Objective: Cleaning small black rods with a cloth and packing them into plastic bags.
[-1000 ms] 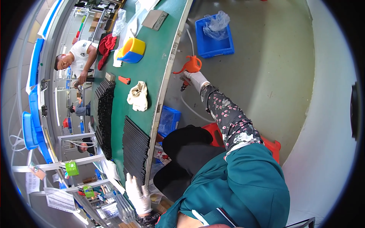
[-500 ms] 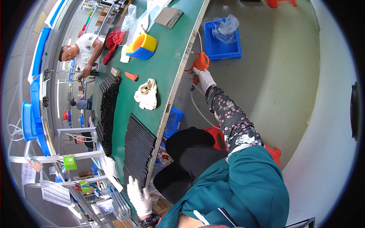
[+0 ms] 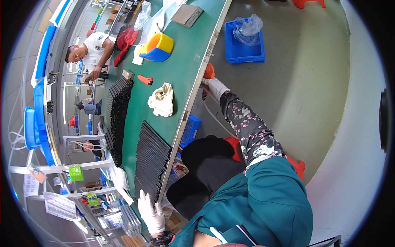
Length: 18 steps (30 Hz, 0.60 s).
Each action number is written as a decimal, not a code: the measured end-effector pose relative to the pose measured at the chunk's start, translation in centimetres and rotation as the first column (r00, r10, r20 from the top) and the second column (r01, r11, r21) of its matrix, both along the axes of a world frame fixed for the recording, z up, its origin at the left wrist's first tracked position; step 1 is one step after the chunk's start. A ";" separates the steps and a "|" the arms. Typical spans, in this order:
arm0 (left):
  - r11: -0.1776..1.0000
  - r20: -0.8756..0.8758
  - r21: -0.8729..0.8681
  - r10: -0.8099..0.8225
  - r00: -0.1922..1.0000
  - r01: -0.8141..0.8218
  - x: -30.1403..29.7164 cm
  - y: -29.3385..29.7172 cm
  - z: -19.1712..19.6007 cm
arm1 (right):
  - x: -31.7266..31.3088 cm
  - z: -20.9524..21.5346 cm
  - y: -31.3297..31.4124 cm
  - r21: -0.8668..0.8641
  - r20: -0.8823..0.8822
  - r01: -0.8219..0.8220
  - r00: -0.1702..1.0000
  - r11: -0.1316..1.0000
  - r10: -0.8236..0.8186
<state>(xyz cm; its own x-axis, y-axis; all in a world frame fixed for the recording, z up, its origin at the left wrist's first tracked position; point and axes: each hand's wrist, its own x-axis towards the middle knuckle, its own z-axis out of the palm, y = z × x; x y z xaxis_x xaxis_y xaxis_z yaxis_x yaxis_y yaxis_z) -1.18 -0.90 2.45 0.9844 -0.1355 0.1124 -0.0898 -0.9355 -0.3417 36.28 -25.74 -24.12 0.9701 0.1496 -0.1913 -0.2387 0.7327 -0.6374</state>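
My right hand [image 3: 216,88], in a white glove, is at the table's long right edge, closed on an orange gun-shaped air tool [image 3: 209,71]. The edge hides part of the tool. A pale hose [image 3: 216,110] hangs below it. Near the table's lower end, my left hand [image 3: 150,213], also gloved, has its fingers apart and holds nothing. It is beside the end of a row of black rods [image 3: 152,156] lying side by side on the green table [image 3: 181,57]. A cream cloth [image 3: 161,101] lies beyond the rods, with an orange-handled cutter [image 3: 145,80] farther off.
A second pile of black rods [image 3: 117,119] lies along the far side. A yellow and blue container [image 3: 158,47], a red cloth [image 3: 125,41] and a brown box [image 3: 187,16] are on the table. On the floor stands a blue crate [image 3: 245,51] with plastic film. A person [image 3: 96,51] works opposite.
My right hand has brought the orange air tool left, to the table's edge, which now partly covers it. My left hand has barely moved.
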 end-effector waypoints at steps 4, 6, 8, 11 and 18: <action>1.000 -0.008 0.011 0.013 1.000 -0.013 0.0 0.2 -0.1 | 1.4 -0.5 0.4 -0.275 0.140 -0.041 0.987 0.961 0.082; 1.000 -0.006 0.014 0.021 1.000 -0.021 -0.2 0.2 -0.1 | 2.2 -0.5 1.0 -0.462 -0.122 -0.175 0.984 0.869 0.134; 0.999 0.000 0.019 0.034 0.999 -0.034 -0.4 0.1 -0.1 | 2.4 -0.9 0.9 -0.479 -0.116 -0.203 0.979 0.854 0.167; 0.999 -0.006 0.006 0.043 0.999 -0.043 -0.6 -0.1 -0.4 | 3.1 -3.8 1.3 -0.555 -0.137 -0.183 0.982 0.812 0.128; 0.996 0.015 -0.037 0.081 0.997 -0.081 -0.7 0.0 -0.7 | 2.9 -8.6 0.3 -0.689 0.065 0.053 0.998 0.723 -0.011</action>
